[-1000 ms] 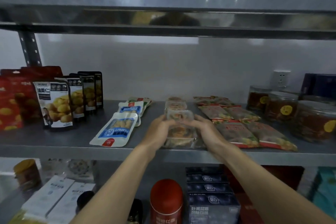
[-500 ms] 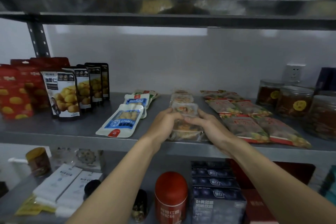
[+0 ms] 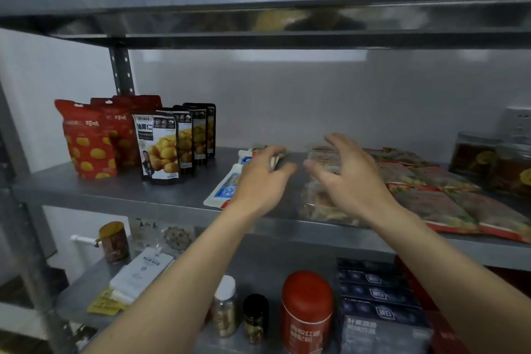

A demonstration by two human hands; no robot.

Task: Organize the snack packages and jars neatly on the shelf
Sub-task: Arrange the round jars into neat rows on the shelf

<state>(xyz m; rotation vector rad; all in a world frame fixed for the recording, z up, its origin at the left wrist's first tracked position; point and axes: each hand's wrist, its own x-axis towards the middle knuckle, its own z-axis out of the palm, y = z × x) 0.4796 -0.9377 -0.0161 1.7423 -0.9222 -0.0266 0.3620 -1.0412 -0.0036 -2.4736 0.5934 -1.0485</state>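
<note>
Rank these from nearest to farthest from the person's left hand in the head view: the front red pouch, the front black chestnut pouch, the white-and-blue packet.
1. White-and-blue packet, lying flat right beside the left hand.
2. Front black chestnut pouch, standing farther left.
3. Front red pouch, standing at the far left.

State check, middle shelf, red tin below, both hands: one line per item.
Left hand: open, fingers spread, gripping nothing.
Right hand: open, fingers spread, gripping nothing.
Clear plastic snack packets: lying flat, not gripped.
Red stand-up pouches: upright.
Black-and-white chestnut pouches: upright, in a row.
Blue-and-white flat pouches: lying flat.
Lidded glass jars: upright, lids on.
Red round tin: upright, lid on.
</note>
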